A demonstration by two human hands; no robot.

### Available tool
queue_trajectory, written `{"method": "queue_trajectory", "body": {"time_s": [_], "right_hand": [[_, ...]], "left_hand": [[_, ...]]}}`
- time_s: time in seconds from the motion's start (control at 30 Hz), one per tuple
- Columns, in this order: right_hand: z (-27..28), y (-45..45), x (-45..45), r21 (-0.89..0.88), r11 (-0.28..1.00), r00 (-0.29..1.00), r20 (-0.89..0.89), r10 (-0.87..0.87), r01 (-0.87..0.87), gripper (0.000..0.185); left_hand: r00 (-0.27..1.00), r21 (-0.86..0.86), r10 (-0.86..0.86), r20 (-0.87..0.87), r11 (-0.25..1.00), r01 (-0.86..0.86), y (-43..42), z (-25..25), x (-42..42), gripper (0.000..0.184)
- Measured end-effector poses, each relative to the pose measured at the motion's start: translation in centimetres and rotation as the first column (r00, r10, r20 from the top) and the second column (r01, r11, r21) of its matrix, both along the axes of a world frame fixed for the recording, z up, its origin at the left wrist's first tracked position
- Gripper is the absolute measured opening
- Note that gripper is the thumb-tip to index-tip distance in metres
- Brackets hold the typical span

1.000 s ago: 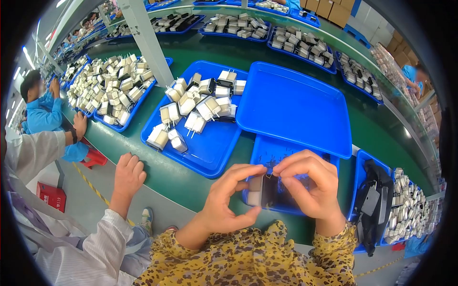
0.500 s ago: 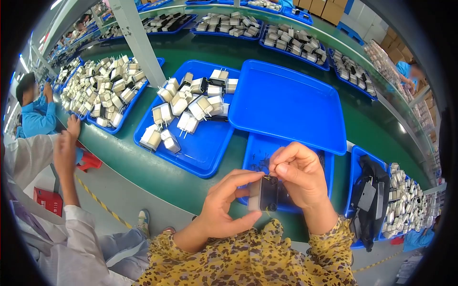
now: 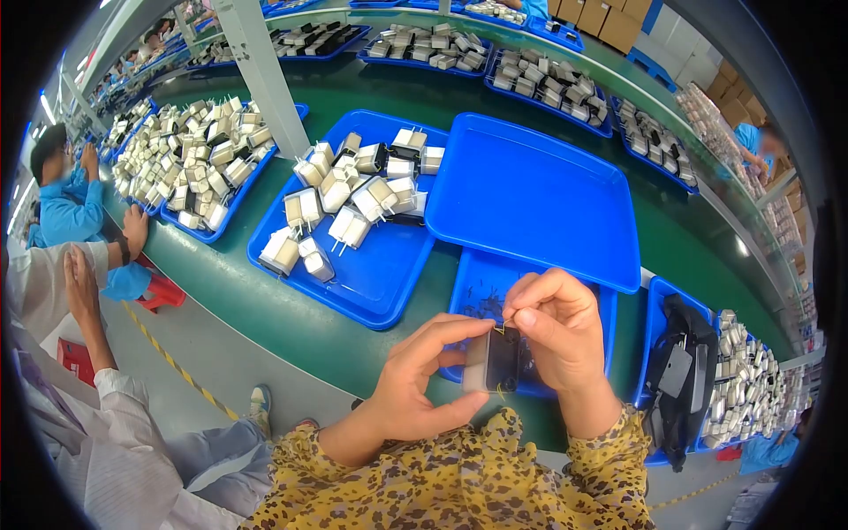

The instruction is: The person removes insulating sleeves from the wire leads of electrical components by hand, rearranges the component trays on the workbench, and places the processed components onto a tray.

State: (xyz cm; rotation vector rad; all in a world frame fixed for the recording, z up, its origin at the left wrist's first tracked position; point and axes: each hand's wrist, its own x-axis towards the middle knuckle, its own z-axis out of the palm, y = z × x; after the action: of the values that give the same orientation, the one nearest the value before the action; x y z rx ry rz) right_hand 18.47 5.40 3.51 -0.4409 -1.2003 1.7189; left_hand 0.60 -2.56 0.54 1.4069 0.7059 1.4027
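Observation:
My left hand point(image 3: 415, 375) grips a plug adapter housing point(image 3: 502, 358), white on its left side and black on its right, between thumb and fingers. Thin yellow wires stick out at its top and bottom ends. At the upper end, my right hand point(image 3: 561, 331) is closed in a pinch, thumb against forefinger, at the yellow wire. What lies between those fingertips is too small to make out fully. Behind both hands, a blue tray point(image 3: 461, 274) contains small dark bits. To the left, another blue tray point(image 3: 380, 305) has several white adapters point(image 3: 349, 228) with metal pins.
A bare blue tray point(image 3: 539, 194) rests across the lower one. A heaped tray of adapters point(image 3: 199, 168) stands left, beside a metal post point(image 3: 256, 79). At right, a black bag point(image 3: 685, 371) lies on a tray edge. A person in a light sleeve point(image 3: 132, 424) stands close at left.
My hands keep nearly the same pose around the adapter. The person at left has lowered a hand onto the other forearm. The view has shifted slightly.

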Motion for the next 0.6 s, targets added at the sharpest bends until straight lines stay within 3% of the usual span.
{"method": "queue_trajectory", "body": {"time_s": [0.6], "right_hand": [[0.25, -0.19, -0.14, 0.081, 0.996, 0.999, 0.023, -0.027, 0.025, 0.009]], "left_hand": [[1.0, 0.007, 0.007, -0.006, 1.0, -0.007, -0.01, 0.2, -0.05, 0.063]]}}
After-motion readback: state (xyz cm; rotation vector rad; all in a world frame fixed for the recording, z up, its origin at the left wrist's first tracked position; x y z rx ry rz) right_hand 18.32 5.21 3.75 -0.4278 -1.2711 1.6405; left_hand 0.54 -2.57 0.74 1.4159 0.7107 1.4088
